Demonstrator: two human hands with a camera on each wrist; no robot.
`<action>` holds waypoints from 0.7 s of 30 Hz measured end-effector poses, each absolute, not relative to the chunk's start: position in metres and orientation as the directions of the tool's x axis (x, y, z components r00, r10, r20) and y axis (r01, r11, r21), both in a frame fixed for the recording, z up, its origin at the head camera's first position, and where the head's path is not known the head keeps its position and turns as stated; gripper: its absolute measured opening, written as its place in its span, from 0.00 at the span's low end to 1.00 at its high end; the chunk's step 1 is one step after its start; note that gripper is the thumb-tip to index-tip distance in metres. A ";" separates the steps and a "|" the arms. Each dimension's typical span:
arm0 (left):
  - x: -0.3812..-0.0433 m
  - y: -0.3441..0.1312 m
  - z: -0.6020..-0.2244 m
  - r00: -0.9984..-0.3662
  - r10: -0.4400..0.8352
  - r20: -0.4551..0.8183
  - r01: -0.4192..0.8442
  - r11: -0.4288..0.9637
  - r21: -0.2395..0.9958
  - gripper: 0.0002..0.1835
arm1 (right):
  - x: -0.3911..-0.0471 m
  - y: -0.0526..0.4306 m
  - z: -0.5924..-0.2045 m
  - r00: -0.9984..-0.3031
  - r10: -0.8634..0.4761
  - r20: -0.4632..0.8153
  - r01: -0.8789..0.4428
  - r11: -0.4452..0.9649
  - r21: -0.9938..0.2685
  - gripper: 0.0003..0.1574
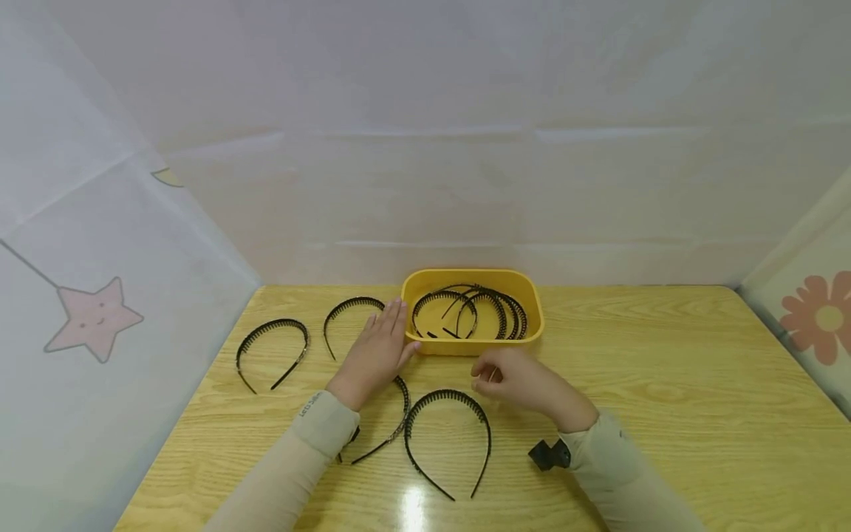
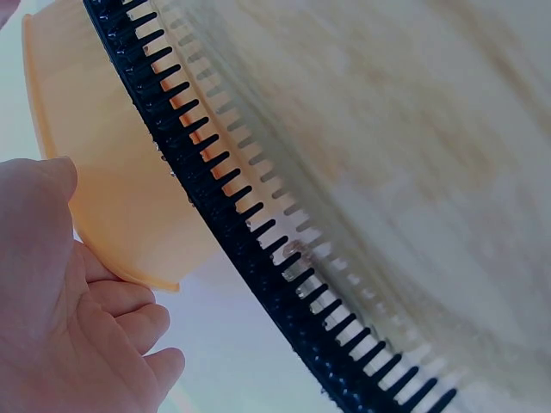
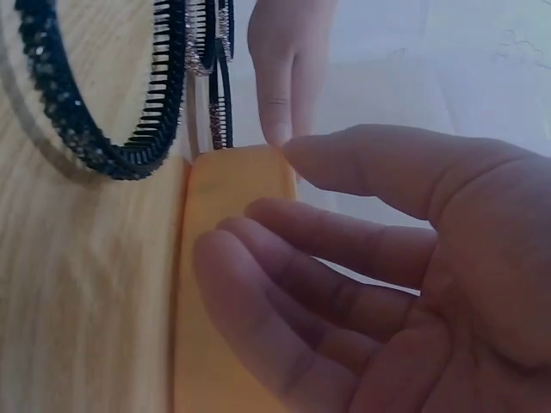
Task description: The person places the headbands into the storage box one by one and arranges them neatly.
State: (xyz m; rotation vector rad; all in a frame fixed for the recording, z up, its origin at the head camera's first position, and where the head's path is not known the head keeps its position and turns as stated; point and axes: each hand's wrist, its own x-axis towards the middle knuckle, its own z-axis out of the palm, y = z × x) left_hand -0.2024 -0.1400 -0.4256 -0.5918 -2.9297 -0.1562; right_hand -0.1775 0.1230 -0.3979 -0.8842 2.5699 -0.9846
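Tabletop [image 1: 631, 443] across the lower frame; on it, mid-frame, a yellow tray [image 1: 479, 348] with black headbands [image 1: 521, 318] overlapping inside. Left hand [image 1: 374, 356] with fingers extended along the tray's left side: useful bracing, light pressure best. Right hand [image 1: 521, 380] just below the front wall, fingers loosely curled, holding nothing. Four loose headbands [image 1: 448, 394], left of centre and lower centre: probably best pinched mid-arch, teeth angled away from neighbours to prevent snagging.

I saw soft, even light, and white glare on the table [image 1: 412, 510], left of the right hand [image 1: 528, 384] and nearer the body.
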 end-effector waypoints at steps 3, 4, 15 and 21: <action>-0.202 -0.140 -0.425 -0.910 0.378 0.171 0.393 0.917 0.069 0.38 | -0.178 0.121 -0.404 -0.781 -0.623 -0.055 -0.438 0.608 -0.662 0.10; -0.202 -0.140 -0.425 -0.910 0.378 0.171 0.394 0.916 0.070 0.38 | -0.178 0.121 -0.406 -0.780 -0.622 -0.064 -0.436 0.614 -0.658 0.09; -0.204 -0.141 -0.428 -0.911 0.380 0.163 0.395 0.916 0.076 0.39 | -0.173 0.116 -0.413 -0.790 -0.599 -0.129 -0.378 0.642 -0.667 0.05; -0.204 -0.142 -0.429 -0.910 0.379 0.170 0.394 0.917 0.064 0.39 | -0.173 0.113 -0.418 -0.801 -0.584 -0.128 -0.357 0.639 -0.682 0.05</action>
